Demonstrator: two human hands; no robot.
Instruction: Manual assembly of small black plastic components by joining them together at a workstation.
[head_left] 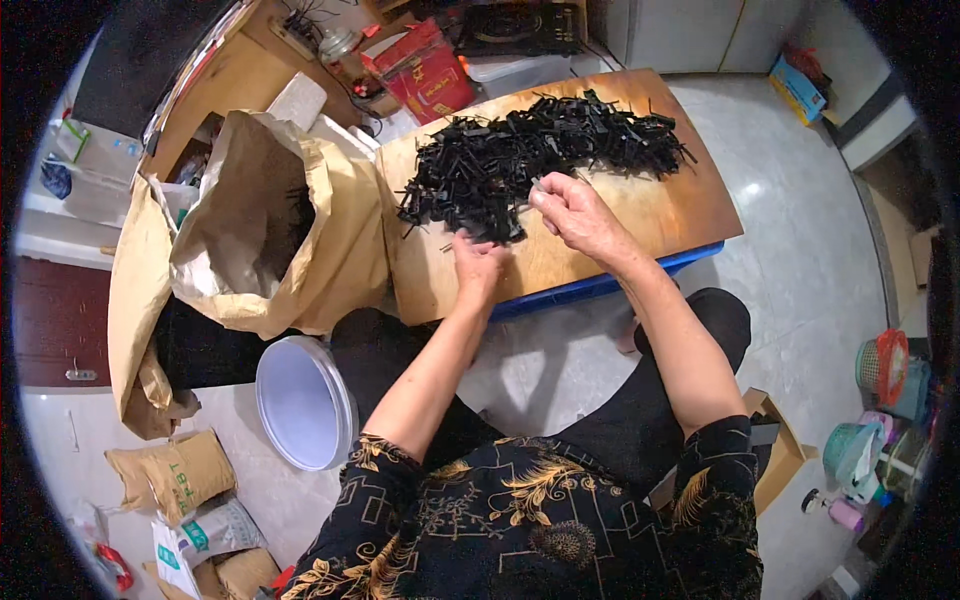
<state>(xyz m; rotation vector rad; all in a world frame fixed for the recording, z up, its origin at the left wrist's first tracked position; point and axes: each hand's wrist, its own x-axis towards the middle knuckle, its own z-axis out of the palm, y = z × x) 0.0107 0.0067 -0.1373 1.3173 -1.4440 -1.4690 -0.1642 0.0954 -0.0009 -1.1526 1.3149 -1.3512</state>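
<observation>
A wide heap of small black pieces point(480, 160), thin and stick-like with some flatter bits, lies on a wooden board point(610, 210). My right hand point(578, 218) is raised over the front of the heap. Its thumb and forefinger are pinched on a small greyish piece point(538, 185), too small to name more closely. At the heap's near left edge, my left hand point(478, 264) reaches down to the board. Its fingertips are blurred against the black pieces, so I cannot tell whether they grip any.
A large open brown paper sack point(340, 230) with dark contents stands left of the board. Below it sits a round white tub point(305, 402). The board rests on something blue point(560, 288). A red box point(425, 75) is behind. Filled bags point(180, 475) lie lower left.
</observation>
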